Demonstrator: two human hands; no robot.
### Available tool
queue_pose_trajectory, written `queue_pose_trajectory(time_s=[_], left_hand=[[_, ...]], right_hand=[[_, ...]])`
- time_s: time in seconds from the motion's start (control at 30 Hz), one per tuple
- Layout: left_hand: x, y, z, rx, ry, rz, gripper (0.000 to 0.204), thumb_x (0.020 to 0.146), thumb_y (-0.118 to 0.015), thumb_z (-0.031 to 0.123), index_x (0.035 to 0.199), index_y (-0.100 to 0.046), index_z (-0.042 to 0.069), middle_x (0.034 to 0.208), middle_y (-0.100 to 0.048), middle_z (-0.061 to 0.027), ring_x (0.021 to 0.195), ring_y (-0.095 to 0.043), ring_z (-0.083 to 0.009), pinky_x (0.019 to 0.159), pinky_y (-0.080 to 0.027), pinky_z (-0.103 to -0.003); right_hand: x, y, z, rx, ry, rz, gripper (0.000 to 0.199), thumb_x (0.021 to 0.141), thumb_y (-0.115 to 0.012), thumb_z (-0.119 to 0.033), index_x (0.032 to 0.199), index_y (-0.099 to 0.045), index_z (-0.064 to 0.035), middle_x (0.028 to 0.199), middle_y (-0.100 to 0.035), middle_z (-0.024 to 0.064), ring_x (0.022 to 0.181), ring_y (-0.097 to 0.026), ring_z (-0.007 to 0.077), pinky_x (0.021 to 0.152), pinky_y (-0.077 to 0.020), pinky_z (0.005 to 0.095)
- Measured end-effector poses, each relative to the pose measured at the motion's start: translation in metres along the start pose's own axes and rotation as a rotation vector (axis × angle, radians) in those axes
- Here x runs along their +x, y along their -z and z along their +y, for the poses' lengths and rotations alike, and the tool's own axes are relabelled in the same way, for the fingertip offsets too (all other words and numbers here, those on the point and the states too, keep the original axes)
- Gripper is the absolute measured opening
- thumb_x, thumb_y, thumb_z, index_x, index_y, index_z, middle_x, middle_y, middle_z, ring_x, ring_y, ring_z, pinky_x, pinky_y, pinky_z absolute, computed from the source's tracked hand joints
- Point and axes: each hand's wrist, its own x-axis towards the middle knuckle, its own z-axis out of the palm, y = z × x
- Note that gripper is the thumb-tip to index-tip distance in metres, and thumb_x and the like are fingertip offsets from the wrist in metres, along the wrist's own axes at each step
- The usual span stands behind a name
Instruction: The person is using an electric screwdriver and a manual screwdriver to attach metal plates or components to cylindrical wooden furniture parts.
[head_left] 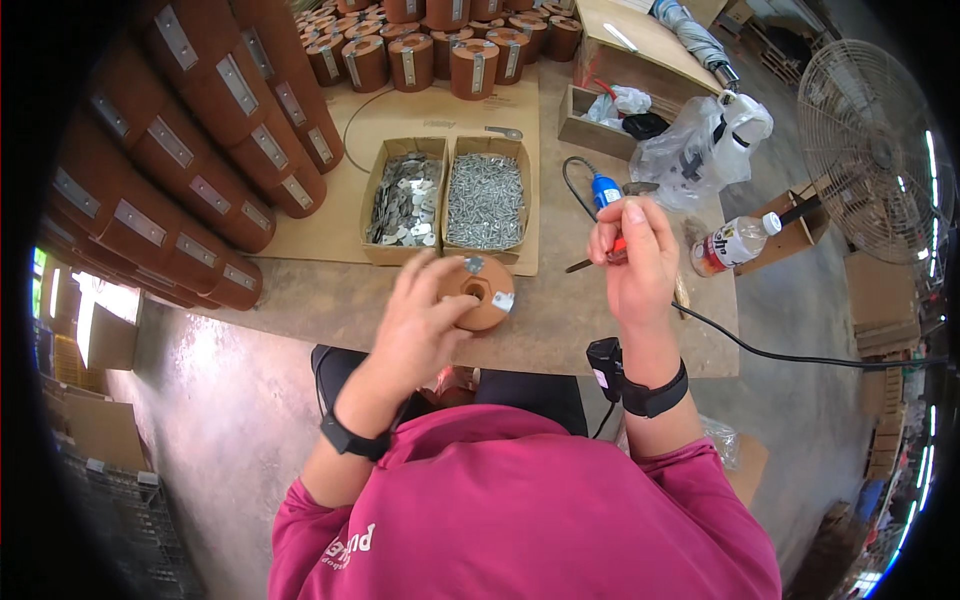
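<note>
Left hand (425, 320) clasps brown spool (488, 290) | right hand (632, 255) grips, seemingly, a screwdriver (598, 260)

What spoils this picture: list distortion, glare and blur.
Head view: fisheye bends the bench edge and stacked brown cylinders toward a black rim; bright patches blow out at the left and right edges; the right hand is slightly blurred; the left hand and brown disc are evenly lit.
</note>
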Motion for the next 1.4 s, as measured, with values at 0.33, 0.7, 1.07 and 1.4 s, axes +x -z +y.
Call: queue_pose_trajectory(time_s=[0.33, 0.7, 1.07, 1.4], left_hand=[[-0.011, -0.011, 0.02, -0.084, 0.202, 0.073, 0.037, 0.058, -0.071, 0.01, 0.089, -0.05, 0.004, 0.123, -0.035, -0.0233, 0.108, -0.04, -0.0384, 0.089, -0.037, -0.039], [-0.007, -0.012, -0.005, -0.316, -0.009, 0.021, 0.032, 0.058, -0.07, 0.002, 0.082, -0.048, 0.002, 0.117, -0.041, -0.0191, 0.108, -0.04, -0.0383, 0.087, -0.036, -0.041], [-0.018, -0.022, 0.003, -0.257, 0.085, 0.147, 0.036, 0.057, -0.073, 0.005, 0.088, -0.054, 0.004, 0.117, -0.041, -0.0175, 0.107, -0.041, -0.0374, 0.087, -0.038, -0.041], [-0.018, -0.018, 0.001, -0.202, -0.01, 0.179, 0.031, 0.059, -0.07, 0.004, 0.085, -0.053, 0.002, 0.117, -0.042, -0.0191, 0.11, -0.039, -0.0395, 0.089, -0.037, -0.042]], right_hand=[[-0.017, 0.067, 0.092, -0.986, 0.095, -0.421, 0.008, 0.062, -0.059, -0.006, 0.068, -0.054, -0.0066, 0.076, -0.049, 0.003, 0.078, -0.042, 0.0197, 0.064, -0.0353, 0.0267], [-0.036, 0.106, 0.065, -1.77, -0.186, 0.02, 0.043, 0.065, -0.062, -0.013, 0.107, -0.052, -0.0104, 0.098, -0.051, 0.0137, 0.1, -0.041, 0.0311, 0.088, -0.033, 0.0393], [0.001, 0.143, 0.057, -1.385, -0.534, 0.026, 0.07, 0.062, -0.066, -0.017, 0.121, -0.036, 0.0045, 0.109, -0.051, 0.0227, 0.101, -0.051, 0.0327, 0.086, -0.0391, 0.0344], [-0.018, 0.019, -0.045, -0.208, -0.06, 0.117, 0.068, 0.065, -0.06, 0.002, 0.125, -0.029, -0.0025, 0.093, -0.049, 0.0102, 0.084, -0.051, 0.0198, 0.068, -0.0458, 0.0337]])
